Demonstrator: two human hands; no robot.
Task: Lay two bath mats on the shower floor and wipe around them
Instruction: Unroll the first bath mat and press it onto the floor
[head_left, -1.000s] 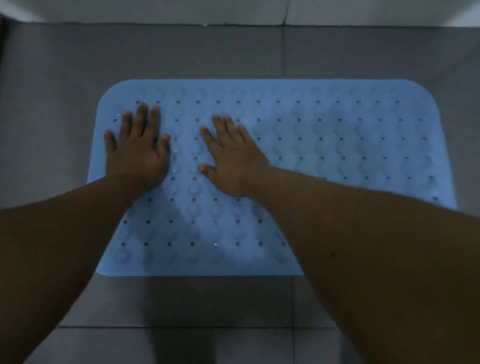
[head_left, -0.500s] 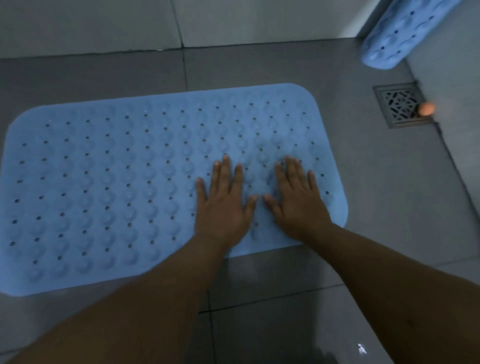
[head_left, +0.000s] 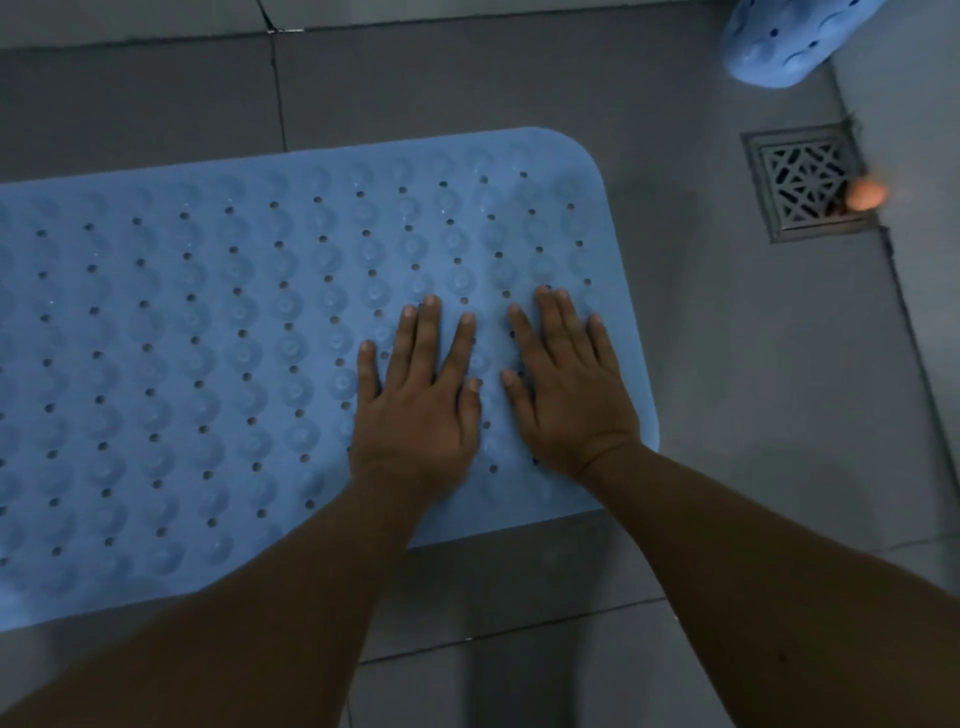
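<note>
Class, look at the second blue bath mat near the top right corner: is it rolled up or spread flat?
Rolled up. The second bath mat shows a rounded, curled end beyond the floor drain, not a flat sheet.

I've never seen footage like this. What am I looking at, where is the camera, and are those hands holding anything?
There is no machine here: a person wears a wide-angle camera on the head, looking down at their own bare arms. The left hand and right hand lie flat, fingers spread, on a light blue rubber bath mat with holes and bumps, which lies spread on the grey tiled shower floor. Neither holds anything. At the upper right sits a square metal floor drain, and beyond it a second blue mat, rolled up.
</note>
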